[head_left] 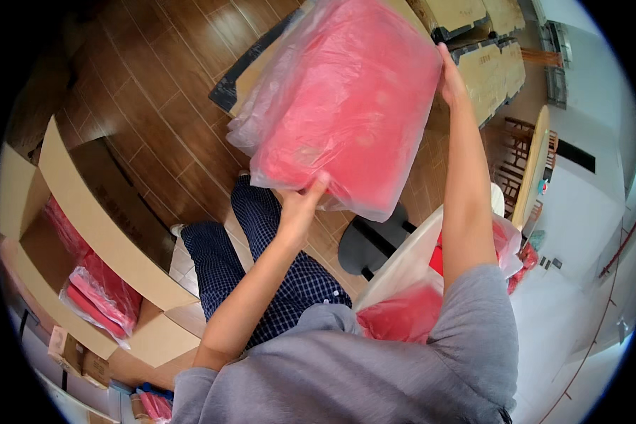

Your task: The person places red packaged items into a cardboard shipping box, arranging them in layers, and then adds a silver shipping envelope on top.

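L fingers (316,185) pinch the lower edge of a red bundle in a clear plastic bag (346,99), thumb on the near face, the rest hidden behind. R hand (451,79) clamps the bag's upper R edge, fingers wrapped round the back, mostly out of sight. Both hands grasping the bag, which is held up in the air w/ arms stretched fwd, tilted, well above the wooden floor (155,92). Loose plastic flares off the bag's L edge; nothing touching it there.

Below the bag: person's lap in checked trousers (261,254), and a dark round stool base (367,247) just R of the knee.

L side: open cardboard box (99,233), flaps up, w/ more red bagged bundles (99,297) lying inside at the bottom; room above them in the box. Clear floor strip betw. the box and the legs.

R side, near the R elbow: a big clear bag (410,261) w/ more red items, close against the body. Past the held bag, flat cardboard sheets (487,71) on the floor, and a wooden desk edge (533,169) further R, well apart from the hands.
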`<state>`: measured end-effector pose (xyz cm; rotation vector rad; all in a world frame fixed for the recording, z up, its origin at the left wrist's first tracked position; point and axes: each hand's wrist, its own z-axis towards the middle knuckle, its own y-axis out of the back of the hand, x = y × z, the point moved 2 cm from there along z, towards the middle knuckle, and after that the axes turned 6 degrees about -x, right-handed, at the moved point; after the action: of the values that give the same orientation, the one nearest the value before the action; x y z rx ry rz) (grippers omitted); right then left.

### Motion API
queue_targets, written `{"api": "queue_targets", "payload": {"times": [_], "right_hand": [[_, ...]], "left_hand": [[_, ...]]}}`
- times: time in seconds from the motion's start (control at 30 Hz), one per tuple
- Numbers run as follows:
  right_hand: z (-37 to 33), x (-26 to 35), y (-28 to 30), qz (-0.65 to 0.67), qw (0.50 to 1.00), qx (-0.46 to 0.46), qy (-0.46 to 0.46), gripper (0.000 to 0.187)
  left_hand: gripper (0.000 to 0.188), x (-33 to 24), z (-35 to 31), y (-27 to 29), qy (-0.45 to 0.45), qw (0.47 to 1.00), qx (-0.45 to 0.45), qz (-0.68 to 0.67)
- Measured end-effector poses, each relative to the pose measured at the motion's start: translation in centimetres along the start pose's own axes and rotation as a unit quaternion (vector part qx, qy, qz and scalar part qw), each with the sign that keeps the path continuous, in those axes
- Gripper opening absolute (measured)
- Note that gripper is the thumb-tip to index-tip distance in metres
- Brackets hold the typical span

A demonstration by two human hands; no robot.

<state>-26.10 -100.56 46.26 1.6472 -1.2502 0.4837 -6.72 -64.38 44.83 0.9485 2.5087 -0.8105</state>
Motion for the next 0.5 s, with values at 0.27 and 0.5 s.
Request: {"api": "queue_targets", "payload": {"times": [0.27,0.5], "right_hand": [[-3.7,-1.3,1.3,-0.122,0.977,0.169,0.033,0.052],[-23.5,6.5,-5.4,-0.374,0.773,0.206,0.469,0.085]], "left_hand": [[0.057,-2.6,1.4,6.2,-0.072,0.982,-0.146,-0.091],[0.055,-9.4,-7.2,18.0,-0.177,0.973,-0.122,0.086]]}}
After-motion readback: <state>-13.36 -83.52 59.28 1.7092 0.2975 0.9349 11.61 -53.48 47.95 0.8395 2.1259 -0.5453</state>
